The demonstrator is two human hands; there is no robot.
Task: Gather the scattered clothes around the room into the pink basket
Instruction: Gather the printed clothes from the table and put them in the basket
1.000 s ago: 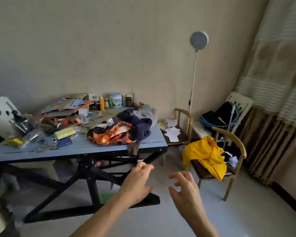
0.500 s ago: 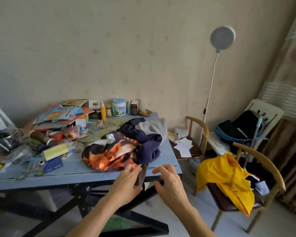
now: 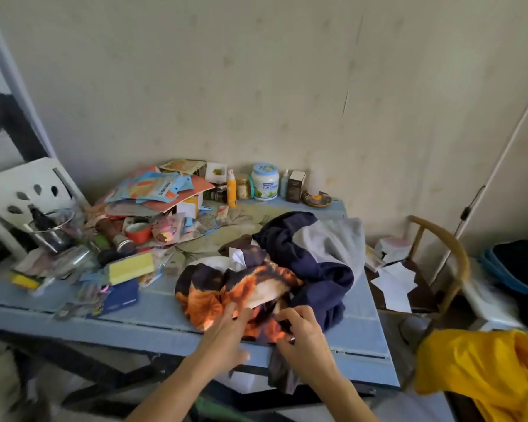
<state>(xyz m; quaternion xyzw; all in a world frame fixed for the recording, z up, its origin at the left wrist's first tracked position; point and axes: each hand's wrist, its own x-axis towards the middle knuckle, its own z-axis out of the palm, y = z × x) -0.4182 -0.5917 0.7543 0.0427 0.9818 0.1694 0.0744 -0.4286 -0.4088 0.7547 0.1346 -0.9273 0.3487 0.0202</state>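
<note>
Table (image 3: 73, 318): the left half is covered by clutter (image 3: 128, 226). An orange-and-black garment (image 3: 241, 287) is bunched at the near edge, its long axis laid along that edge, with one dark end hung over the front. The left hand (image 3: 226, 333) is laid on it, fingers nearly straight. The right hand (image 3: 305, 336) is curled into its near fold, fabric pinched. A navy-and-grey garment (image 3: 317, 257) is heaped against it, stretched toward the wall. A yellow garment (image 3: 482, 370) is seen far right, off the table.

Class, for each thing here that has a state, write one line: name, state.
Orange-and-black garment, crumpled at the table front edge.
Navy-and-grey garment, heaped beside it.
Yellow garment, draped in folds, right of table.
White jar, upright, lidded.
Left hand, fingers straight, touching orange-and-black garment.
Right hand, fingers curled, gripping it.
</note>
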